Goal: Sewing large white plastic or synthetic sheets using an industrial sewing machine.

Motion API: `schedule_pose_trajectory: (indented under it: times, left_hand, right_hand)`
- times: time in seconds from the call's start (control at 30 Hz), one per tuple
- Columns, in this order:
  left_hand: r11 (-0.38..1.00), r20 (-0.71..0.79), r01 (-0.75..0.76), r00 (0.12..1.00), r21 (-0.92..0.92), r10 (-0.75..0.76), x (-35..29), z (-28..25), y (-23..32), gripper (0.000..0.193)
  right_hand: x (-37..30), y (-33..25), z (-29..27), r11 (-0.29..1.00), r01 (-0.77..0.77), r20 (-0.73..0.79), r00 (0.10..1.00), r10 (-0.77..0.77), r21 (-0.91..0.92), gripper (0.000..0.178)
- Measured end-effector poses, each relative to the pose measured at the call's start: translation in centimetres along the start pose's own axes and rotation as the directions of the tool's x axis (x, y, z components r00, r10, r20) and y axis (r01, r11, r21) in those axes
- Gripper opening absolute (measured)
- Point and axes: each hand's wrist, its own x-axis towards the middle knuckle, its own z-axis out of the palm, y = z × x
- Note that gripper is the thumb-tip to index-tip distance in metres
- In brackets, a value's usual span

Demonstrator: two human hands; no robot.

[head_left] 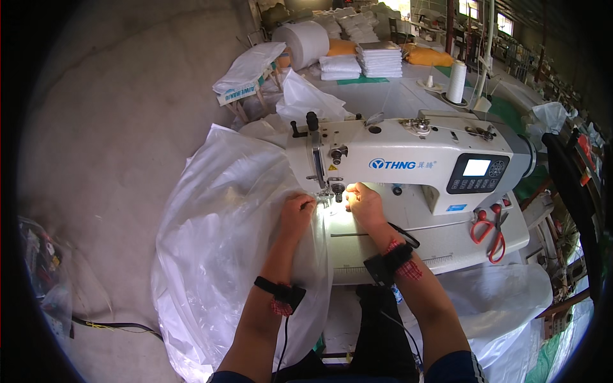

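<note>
A white sewing machine (357, 150) stands on its table, with a bright lamp lighting the needle area. Just left of the needle, my left hand (296, 212) has its fingers curled closed at the edge of a large translucent white plastic sheet (223, 210). The sheet drapes from the machine down over the left side. My right hand (366, 205) is just right of the needle, under the machine arm, thumb and fingers pinched together. What lies between those fingertips is lost in the glare. Both wrists carry black straps.
Red-handled scissors (488, 233) lie on the right of the machine table (415, 246). A white thread cone (456, 82) stands behind the machine. Stacked white bundles (380, 60) and a big white roll (303, 43) sit farther back. More white plastic (491, 300) hangs at the lower right.
</note>
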Motion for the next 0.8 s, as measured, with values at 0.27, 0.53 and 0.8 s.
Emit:
schedule_pose_trajectory:
  times: [0.27, 0.53, 0.8]
  left_hand:
    - [0.999, 0.009, -0.021, 1.000, 0.027, 0.021, 0.0, 0.0, 0.3, 0.013]
    - [1.000, 0.017, 0.009, 1.000, -0.009, -0.009, 0.0, 0.1, 0.8, 0.011]
    - [0.998, 0.011, -0.063, 0.998, 0.002, 0.063, 0.0, -0.1, -0.1, 0.013]
  right_hand:
    - [0.3, 1.3, 0.1, 0.994, 0.061, -0.010, 0.998, -0.062, -0.088, 0.013]
    - [0.7, 2.3, 0.5, 0.990, 0.094, -0.040, 0.994, -0.098, -0.104, 0.012]
    - [0.5, 1.1, 0.3, 0.993, 0.051, -0.020, 0.998, -0.053, -0.107, 0.012]
